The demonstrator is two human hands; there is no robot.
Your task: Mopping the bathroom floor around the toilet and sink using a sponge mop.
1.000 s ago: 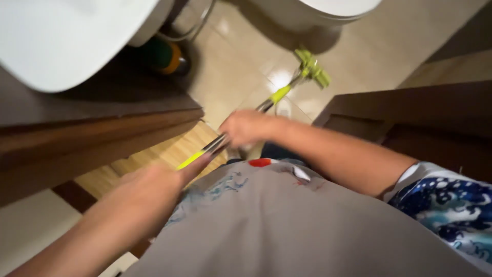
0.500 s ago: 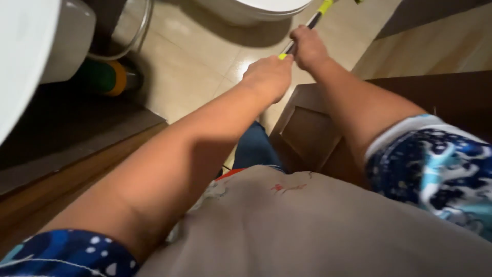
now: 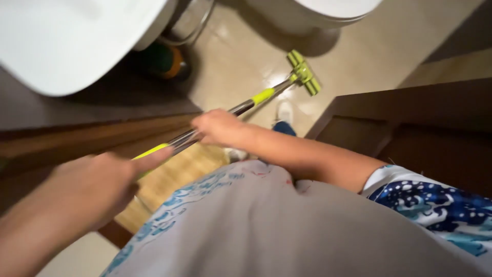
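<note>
Yellow-green and chrome long-handled mop (image 3: 246, 106), gripped by both hands, slanting over glossy beige floor tiles (image 3: 241, 61).
Its long axis runs from 7 o'clock to 1 o'clock, the green mop head (image 3: 303, 72) resting on the tiles near a white toilet base (image 3: 318, 13). The right hand (image 3: 219, 127) is closed around the mid-shaft; the blurred left hand (image 3: 97, 184) clasps the yellow-green end. A white basin (image 3: 66, 41) sits at 10 o'clock, a dark wooden door (image 3: 410, 128) at 3 o'clock.

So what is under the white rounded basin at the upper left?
Under the white rounded basin a curved metal pipe and a green container with an orange band stand on the glossy beige tiled floor. The basin covers anything further back.
</note>
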